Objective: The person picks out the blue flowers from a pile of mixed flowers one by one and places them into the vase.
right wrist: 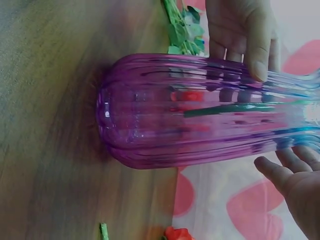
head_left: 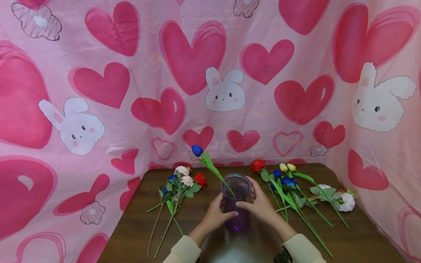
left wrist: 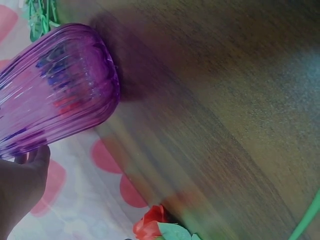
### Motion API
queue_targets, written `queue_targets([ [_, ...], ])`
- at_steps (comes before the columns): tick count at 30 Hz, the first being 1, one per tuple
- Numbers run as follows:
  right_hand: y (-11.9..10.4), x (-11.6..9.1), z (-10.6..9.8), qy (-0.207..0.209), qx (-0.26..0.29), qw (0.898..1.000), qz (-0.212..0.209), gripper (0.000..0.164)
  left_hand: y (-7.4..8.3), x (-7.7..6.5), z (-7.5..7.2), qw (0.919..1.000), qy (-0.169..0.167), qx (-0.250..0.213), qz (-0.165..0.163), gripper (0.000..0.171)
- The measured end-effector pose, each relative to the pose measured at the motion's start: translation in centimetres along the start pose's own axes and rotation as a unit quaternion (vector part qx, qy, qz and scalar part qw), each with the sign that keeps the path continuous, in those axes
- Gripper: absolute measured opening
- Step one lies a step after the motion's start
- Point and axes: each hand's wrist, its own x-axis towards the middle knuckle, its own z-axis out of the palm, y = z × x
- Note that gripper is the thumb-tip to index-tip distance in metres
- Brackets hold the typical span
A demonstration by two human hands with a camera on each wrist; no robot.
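A clear purple ribbed vase stands upright in the middle, its base on or very near the table. One blue tulip leans out of its mouth to the left, and the green stem shows through the wall. On the vase's left side, my left hand holds it, thumb across the front. My right hand grips the opposite side higher up, with its thumb just below the rim and fingers round the back. In the right wrist view, the left hand appears above the vase and the right hand below.
Left on the brown table lies a bunch with pale pink roses, a red rose and blue flowers. Several loose stems lie right: another red rose, yellow tulips, blue flowers, white flowers. A heart-patterned cloth hangs behind.
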Motion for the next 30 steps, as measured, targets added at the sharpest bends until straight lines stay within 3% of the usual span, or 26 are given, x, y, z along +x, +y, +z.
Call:
queue_targets([
  [13, 0.38, 0.08, 0.67, 0.035, 0.002, 0.999, 0.002, 0.086, -0.35, 0.04, 0.04, 1.0000, -0.001, -0.003, 0.003, 0.073],
  [30, 0.70, 0.04, 0.76, 0.037, 0.001, 0.999, -0.007, 0.082, 0.08, 0.15, -0.19, 1.0000, -0.006, -0.002, -0.004, 0.073],
])
